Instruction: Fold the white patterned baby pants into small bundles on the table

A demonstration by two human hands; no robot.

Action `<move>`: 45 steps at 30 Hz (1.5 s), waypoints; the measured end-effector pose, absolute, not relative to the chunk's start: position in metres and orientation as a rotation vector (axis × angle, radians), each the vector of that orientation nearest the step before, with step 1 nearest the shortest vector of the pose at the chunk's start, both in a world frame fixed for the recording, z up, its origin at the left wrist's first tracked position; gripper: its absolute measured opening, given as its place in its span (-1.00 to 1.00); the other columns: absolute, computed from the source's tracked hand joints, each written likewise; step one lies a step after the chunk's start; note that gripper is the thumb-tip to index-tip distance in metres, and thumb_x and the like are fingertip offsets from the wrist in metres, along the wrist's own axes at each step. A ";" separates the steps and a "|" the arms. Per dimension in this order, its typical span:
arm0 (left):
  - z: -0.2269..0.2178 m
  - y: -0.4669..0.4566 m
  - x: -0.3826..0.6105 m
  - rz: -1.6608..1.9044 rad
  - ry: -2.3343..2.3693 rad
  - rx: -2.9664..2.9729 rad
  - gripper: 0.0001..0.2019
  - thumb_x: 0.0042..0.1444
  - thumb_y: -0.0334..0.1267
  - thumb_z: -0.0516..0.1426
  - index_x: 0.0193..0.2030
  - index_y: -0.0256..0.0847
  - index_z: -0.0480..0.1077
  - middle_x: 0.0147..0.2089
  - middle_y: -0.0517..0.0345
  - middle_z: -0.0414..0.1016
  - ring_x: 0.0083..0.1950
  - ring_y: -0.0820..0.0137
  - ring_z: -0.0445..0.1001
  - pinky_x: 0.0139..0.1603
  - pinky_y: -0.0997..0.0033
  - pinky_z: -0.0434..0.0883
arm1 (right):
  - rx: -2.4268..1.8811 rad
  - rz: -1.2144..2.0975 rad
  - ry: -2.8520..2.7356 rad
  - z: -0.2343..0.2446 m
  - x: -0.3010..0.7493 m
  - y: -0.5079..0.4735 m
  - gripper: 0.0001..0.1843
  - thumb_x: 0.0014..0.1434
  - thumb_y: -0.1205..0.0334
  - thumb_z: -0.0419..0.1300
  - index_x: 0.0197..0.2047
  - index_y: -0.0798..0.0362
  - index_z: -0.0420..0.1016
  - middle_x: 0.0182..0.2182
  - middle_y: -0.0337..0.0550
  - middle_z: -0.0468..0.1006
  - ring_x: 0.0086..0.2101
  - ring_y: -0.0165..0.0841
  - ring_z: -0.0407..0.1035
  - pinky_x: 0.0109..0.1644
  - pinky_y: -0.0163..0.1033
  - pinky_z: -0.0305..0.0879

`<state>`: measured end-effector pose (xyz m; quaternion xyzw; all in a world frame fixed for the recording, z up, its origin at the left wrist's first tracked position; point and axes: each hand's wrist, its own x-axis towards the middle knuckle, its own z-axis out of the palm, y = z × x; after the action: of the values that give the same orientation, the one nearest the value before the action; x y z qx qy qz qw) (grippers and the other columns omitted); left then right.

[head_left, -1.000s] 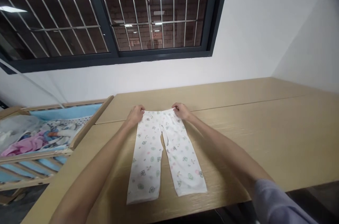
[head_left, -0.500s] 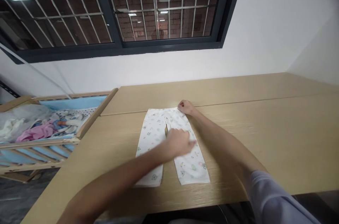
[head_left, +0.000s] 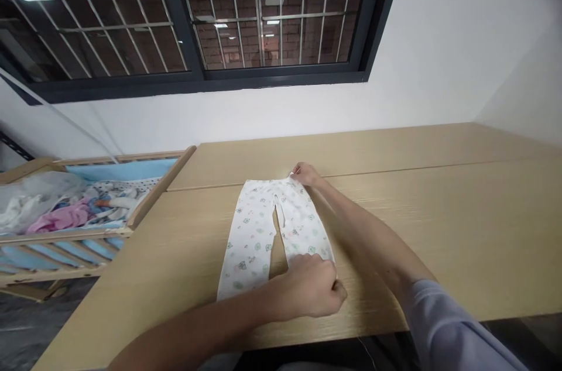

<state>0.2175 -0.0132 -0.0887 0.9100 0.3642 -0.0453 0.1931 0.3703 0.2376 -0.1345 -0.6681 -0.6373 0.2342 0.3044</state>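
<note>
In the head view, we are looking down at the pants, white with a small print, lying flat and lengthwise on the counter, with the waistband toward the window and the cuffs toward the person. We are seeing the right hand, reaching out of a lavender sleeve, pinching the far corner of the waistband, its fingers together on the cloth. That pinch seems to be anchoring the top edge so the fabric is not creeping. Near the person, the left hand is curled over the cuff of the leg on the right, apparently clamped on it, though the cloth under the palm is hidden. The two hands are well apart, and they appear to be keeping that leg drawn out straight between them. The other leg is lying flat and free, with a narrow strip of counter showing between the legs. Off to the left, a wooden crib with blue padding is holding a heap of clothes, and above the counter a barred window is set into a white wall.
</note>
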 end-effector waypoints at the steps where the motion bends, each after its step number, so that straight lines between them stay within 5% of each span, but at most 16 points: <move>1: -0.081 -0.014 0.210 -0.045 1.036 2.508 -0.69 0.18 -0.19 0.04 -0.55 -0.19 0.40 -0.44 0.01 0.57 -0.37 0.22 0.56 -0.31 0.23 0.36 | -1.749 0.632 -1.678 -0.130 0.366 0.238 -0.84 0.04 0.35 0.31 -0.25 0.09 0.47 -0.34 -0.15 0.61 -0.32 -0.36 0.46 -0.30 -0.36 0.27; 6: -0.050 -0.026 0.157 0.258 1.154 2.125 -0.59 0.26 -0.16 -0.03 -0.60 -0.16 0.34 -0.54 0.21 0.53 -0.46 0.42 0.46 -0.28 0.39 0.31 | -1.665 0.649 -1.644 -0.113 0.328 0.243 -0.79 0.05 0.30 0.30 -0.20 0.08 0.44 -0.32 -0.16 0.60 -0.34 -0.37 0.46 -0.33 -0.36 0.28; 14: -0.085 -0.063 0.065 0.436 1.567 1.656 -0.46 0.27 0.15 -0.10 -0.54 -0.15 0.39 -0.50 0.12 0.52 -0.42 0.33 0.46 -0.35 0.37 0.28 | -1.631 0.612 -1.667 -0.115 0.242 0.254 -0.77 0.08 0.29 0.23 -0.15 0.01 0.40 -0.16 -0.14 0.57 -0.19 -0.32 0.46 -0.21 -0.31 0.32; 19: -0.109 -0.071 0.044 0.316 1.858 1.671 -0.51 0.29 0.06 -0.16 -0.49 -0.13 0.36 -0.47 0.06 0.52 -0.37 0.23 0.51 -0.31 0.30 0.27 | -1.704 0.623 -1.730 -0.130 0.199 0.254 -0.74 0.05 0.36 0.23 -0.14 0.01 0.40 -0.17 -0.05 0.57 -0.17 -0.18 0.47 -0.15 -0.19 0.33; 25: -0.126 -0.081 0.036 0.340 2.357 1.993 -0.65 0.34 -0.07 -0.09 -0.28 -0.10 0.46 -0.32 0.05 0.63 -0.29 0.12 0.58 -0.29 0.24 0.29 | -1.618 0.573 -1.877 -0.128 0.191 0.232 -0.87 0.25 0.19 0.18 -0.15 0.04 0.42 -0.13 0.04 0.57 -0.06 -0.12 0.45 0.02 -0.11 0.31; 29: -0.148 -0.098 0.045 0.821 2.175 2.617 -0.64 0.30 -0.08 0.03 0.13 -0.17 0.42 0.08 -0.08 0.60 0.01 0.11 0.56 -0.02 0.18 0.36 | -1.192 0.495 -2.214 -0.116 0.206 0.178 -0.64 0.35 0.09 0.10 0.12 0.09 0.37 0.09 0.11 0.50 0.10 -0.14 0.38 0.18 -0.07 0.26; 33: -0.182 -0.112 0.067 0.791 1.955 2.857 -0.37 0.22 -0.13 0.09 0.43 -0.12 0.16 0.31 -0.08 0.44 0.26 0.15 0.44 0.09 0.18 0.30 | -0.625 0.574 -2.605 -0.117 0.217 0.098 -0.35 0.39 -0.10 0.04 0.42 0.04 0.14 0.39 0.11 0.20 0.33 -0.08 0.14 0.33 0.04 0.15; 39: -0.206 -0.120 0.077 0.666 1.997 2.891 -0.22 0.19 -0.06 0.10 0.51 -0.20 -0.01 0.28 -0.24 0.44 0.29 0.02 0.40 0.10 0.08 0.22 | -0.238 0.625 -2.781 -0.151 0.221 0.049 -0.34 0.39 -0.05 0.06 0.43 0.10 0.17 0.41 0.12 0.12 0.41 -0.13 -0.02 0.45 0.03 -0.05; 45: -0.196 -0.121 0.079 0.638 1.978 2.895 -0.16 0.18 0.07 0.11 0.52 -0.21 -0.03 0.38 -0.25 0.31 0.35 -0.01 0.34 0.10 0.10 0.21 | -0.629 0.590 -2.808 -0.166 0.222 0.129 -0.26 0.38 -0.16 0.04 0.49 -0.01 0.05 0.47 -0.01 -0.07 0.45 -0.13 -0.18 0.50 0.08 -0.28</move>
<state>0.0794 -0.1207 -0.1959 0.7944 0.5426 0.1751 -0.2096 0.2222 0.1292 -0.1657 -0.2132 -0.9509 0.1997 0.1021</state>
